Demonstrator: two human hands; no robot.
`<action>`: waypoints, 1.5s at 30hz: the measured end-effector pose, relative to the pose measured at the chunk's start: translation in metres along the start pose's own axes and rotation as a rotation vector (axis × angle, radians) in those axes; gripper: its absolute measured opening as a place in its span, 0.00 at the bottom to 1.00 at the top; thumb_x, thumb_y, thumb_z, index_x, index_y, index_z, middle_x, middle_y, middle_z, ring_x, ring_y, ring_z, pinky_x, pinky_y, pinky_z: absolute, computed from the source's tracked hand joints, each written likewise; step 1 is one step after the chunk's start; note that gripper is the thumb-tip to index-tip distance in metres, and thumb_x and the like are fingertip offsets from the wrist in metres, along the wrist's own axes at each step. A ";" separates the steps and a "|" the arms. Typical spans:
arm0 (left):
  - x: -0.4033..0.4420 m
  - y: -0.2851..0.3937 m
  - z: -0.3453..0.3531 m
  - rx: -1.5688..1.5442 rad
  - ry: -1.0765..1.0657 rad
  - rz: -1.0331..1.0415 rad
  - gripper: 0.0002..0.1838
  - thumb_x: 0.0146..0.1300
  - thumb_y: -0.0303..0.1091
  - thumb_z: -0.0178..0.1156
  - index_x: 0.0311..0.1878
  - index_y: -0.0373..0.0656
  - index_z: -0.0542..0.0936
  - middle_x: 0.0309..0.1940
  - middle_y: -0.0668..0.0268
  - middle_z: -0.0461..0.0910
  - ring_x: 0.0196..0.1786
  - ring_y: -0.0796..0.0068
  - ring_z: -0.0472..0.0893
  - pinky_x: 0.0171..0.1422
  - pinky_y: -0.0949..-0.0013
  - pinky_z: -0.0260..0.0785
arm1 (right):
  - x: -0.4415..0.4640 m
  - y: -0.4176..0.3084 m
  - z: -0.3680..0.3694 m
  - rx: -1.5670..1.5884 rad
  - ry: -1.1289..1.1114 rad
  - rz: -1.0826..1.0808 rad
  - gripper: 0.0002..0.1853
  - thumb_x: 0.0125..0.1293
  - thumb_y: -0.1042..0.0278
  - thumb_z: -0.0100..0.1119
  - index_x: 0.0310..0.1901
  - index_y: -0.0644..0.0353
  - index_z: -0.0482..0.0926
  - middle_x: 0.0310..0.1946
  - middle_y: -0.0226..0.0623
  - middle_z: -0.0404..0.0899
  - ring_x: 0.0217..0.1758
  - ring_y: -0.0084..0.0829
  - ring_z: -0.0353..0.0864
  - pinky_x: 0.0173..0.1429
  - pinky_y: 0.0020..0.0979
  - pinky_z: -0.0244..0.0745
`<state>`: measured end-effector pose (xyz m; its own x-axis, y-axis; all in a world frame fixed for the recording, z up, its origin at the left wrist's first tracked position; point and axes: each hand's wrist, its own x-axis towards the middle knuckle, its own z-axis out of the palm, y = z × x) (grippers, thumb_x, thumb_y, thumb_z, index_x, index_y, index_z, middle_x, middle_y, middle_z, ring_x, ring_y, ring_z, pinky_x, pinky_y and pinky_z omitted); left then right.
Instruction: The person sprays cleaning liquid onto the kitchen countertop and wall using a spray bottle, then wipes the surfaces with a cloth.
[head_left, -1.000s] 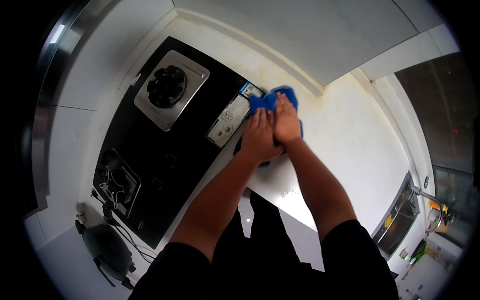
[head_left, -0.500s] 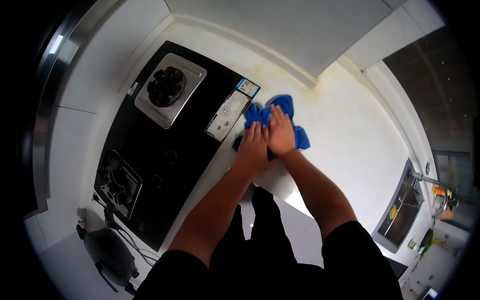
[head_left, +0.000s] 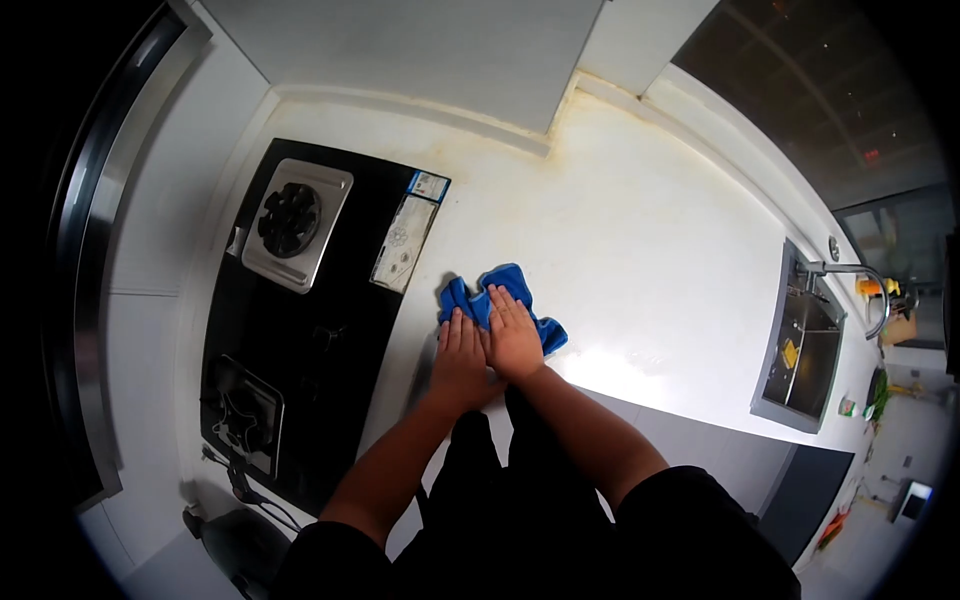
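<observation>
Beside the stove (head_left: 322,290), left hand (head_left: 460,365) and right hand (head_left: 513,342) press a blue cloth (head_left: 510,277) to the bench (head_left: 640,240), grip flat, unclosed; wiping looks unfinished, with yellowish stains (head_left: 450,122) behind the stove.

The place was marked as a kitchen by its fittings. A black hob (head_left: 270,330) was set into a long white table (head_left: 640,250), and on the hob a round burner (head_left: 289,220) was framed by a metal plate; a second burner (head_left: 245,415) was fitted below it. Further along, a metal sink (head_left: 785,416) was let into the same surface and overhung by a curved tap (head_left: 850,268); inside the sink a yellow sponge (head_left: 790,354) could be seen. Whether a home was shown could not be told.
</observation>
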<state>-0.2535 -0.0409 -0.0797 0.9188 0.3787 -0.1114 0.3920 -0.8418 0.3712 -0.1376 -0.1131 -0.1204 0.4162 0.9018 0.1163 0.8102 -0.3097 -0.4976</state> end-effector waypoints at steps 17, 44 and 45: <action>0.198 0.038 -0.007 0.066 0.010 -0.020 0.52 0.48 0.59 0.63 0.67 0.27 0.61 0.69 0.40 0.56 0.75 0.46 0.51 0.77 0.49 0.39 | 0.120 0.138 -0.066 0.116 0.078 -0.008 0.25 0.64 0.67 0.51 0.62 0.68 0.66 0.64 0.51 0.67 0.69 0.48 0.64 0.71 0.45 0.58; 0.162 0.029 0.034 -0.024 0.265 0.077 0.23 0.56 0.29 0.53 0.55 0.29 0.73 0.57 0.44 0.73 0.63 0.48 0.70 0.71 0.57 0.58 | 0.108 0.126 -0.045 0.208 0.174 0.049 0.23 0.56 0.75 0.54 0.56 0.65 0.70 0.56 0.49 0.75 0.62 0.47 0.71 0.66 0.47 0.64; 0.165 0.025 0.026 -0.019 0.279 0.083 0.23 0.56 0.29 0.53 0.55 0.29 0.73 0.57 0.44 0.73 0.63 0.48 0.70 0.71 0.57 0.58 | 0.109 0.121 -0.044 0.250 0.209 0.143 0.21 0.58 0.76 0.54 0.55 0.65 0.71 0.52 0.48 0.77 0.59 0.45 0.75 0.63 0.45 0.67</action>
<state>-0.0905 -0.0097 -0.1131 0.8984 0.4021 0.1766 0.3125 -0.8678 0.3863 0.0240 -0.0656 -0.1303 0.6141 0.7658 0.1908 0.6225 -0.3214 -0.7136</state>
